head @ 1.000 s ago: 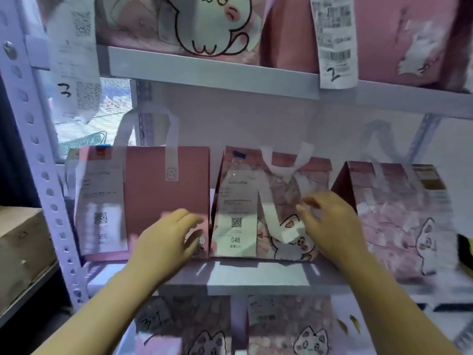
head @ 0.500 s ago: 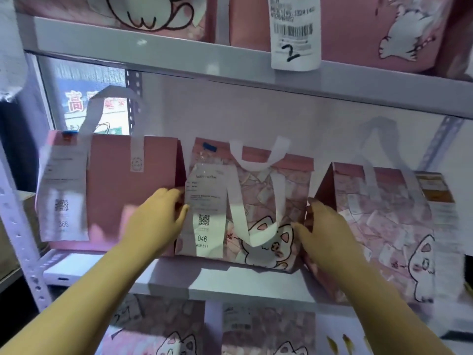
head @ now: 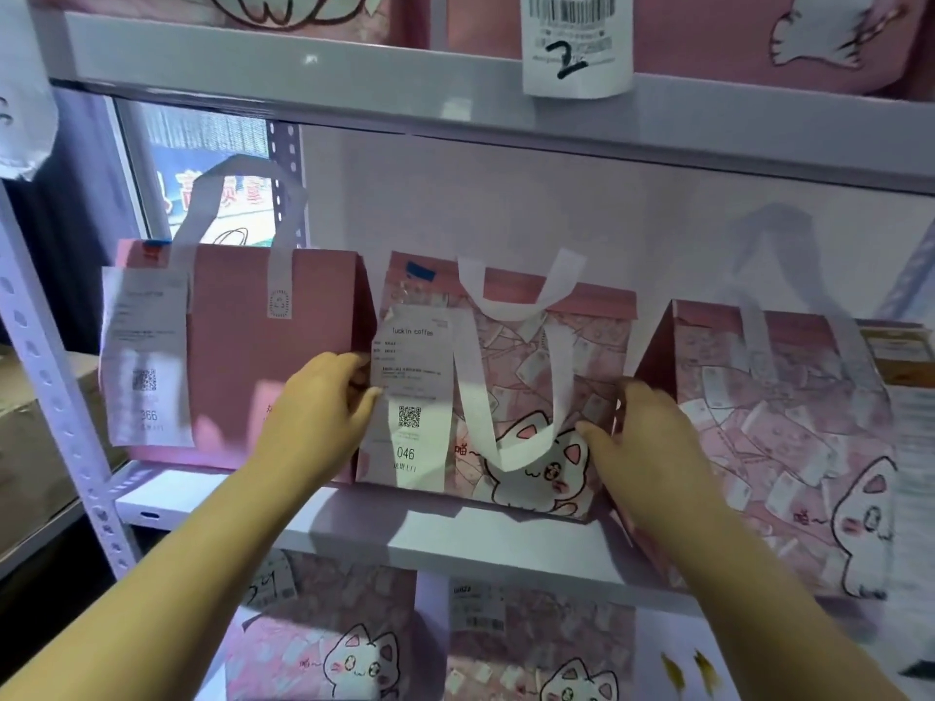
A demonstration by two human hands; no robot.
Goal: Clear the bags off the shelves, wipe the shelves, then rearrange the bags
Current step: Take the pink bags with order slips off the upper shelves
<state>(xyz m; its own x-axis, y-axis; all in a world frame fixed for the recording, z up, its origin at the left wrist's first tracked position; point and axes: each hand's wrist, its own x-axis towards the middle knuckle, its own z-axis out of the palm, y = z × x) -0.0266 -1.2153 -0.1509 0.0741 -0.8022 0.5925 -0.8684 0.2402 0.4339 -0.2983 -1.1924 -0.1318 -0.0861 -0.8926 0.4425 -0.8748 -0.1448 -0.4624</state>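
Note:
Three pink bags stand on the middle shelf (head: 354,523). The middle bag (head: 511,366) has a cat print, white handles and a receipt marked 046. My left hand (head: 316,412) grips its left edge and my right hand (head: 642,447) grips its right edge, fingers wrapped around the sides. To its left stands a plain pink bag (head: 243,356) with a receipt marked 366. On the right a cat-print bag (head: 789,437) stands close behind my right wrist.
An upper shelf (head: 354,73) carries more pink bags and a hanging label marked 2 (head: 577,48). Below, further cat-print bags (head: 324,645) fill the lower shelf. A perforated white upright (head: 55,397) runs down the left, with a cardboard box (head: 30,447) beyond it.
The view has tilted up and moved closer. Both hands have shifted from the front of the middle bag onto its two side edges and closed on them.

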